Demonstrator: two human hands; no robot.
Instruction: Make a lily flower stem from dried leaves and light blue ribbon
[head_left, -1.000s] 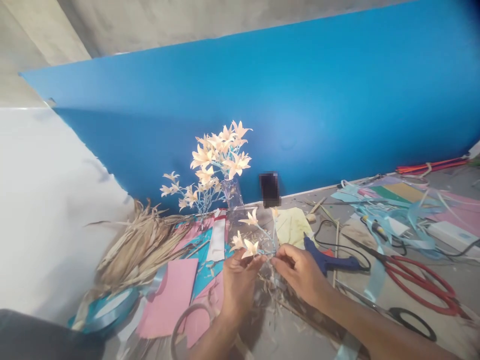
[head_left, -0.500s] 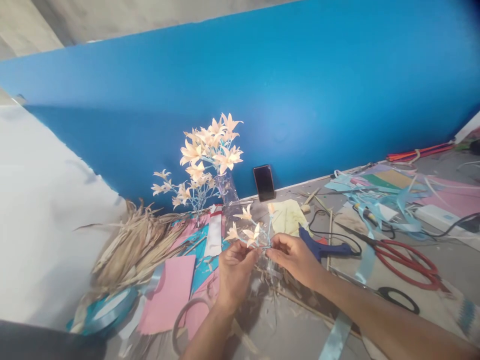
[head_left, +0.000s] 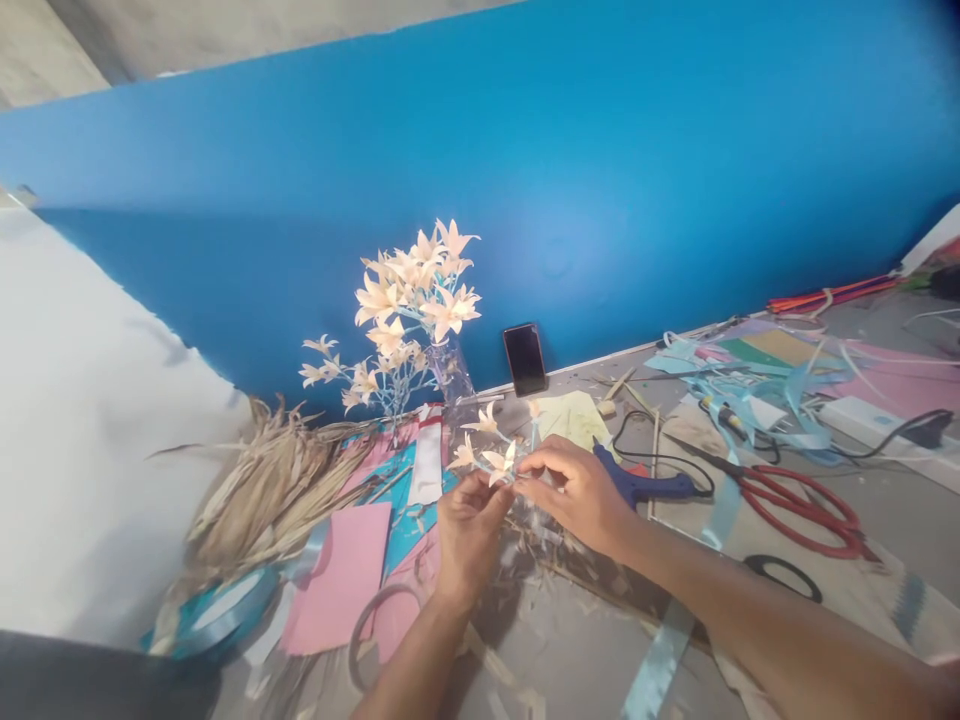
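Between my hands is a small spray of cream artificial flowers (head_left: 499, 462) on pale blue stems. My left hand (head_left: 471, 520) is closed in a pinch just below the blossoms. My right hand (head_left: 574, 490) pinches at the same spray from the right, its fingertips close to the left ones; the exact grip point is partly hidden by the fingers. Behind them, a fuller bunch of cream flowers (head_left: 420, 285) stands in a clear vase (head_left: 450, 370). Another smaller bunch of flowers (head_left: 390, 385) stands left of the vase.
A blue glue gun (head_left: 645, 485) and red-handled scissors (head_left: 806, 505) lie to the right. Dried husks (head_left: 274, 490), pink paper (head_left: 341, 575) and a blue ribbon roll (head_left: 225, 610) lie to the left. A phone (head_left: 525, 358) leans on the blue wall (head_left: 637, 180).
My right hand has shifted left, closer to the left hand and the front blossom. The flower spray stays between the hands, and the whole view has shifted slightly.
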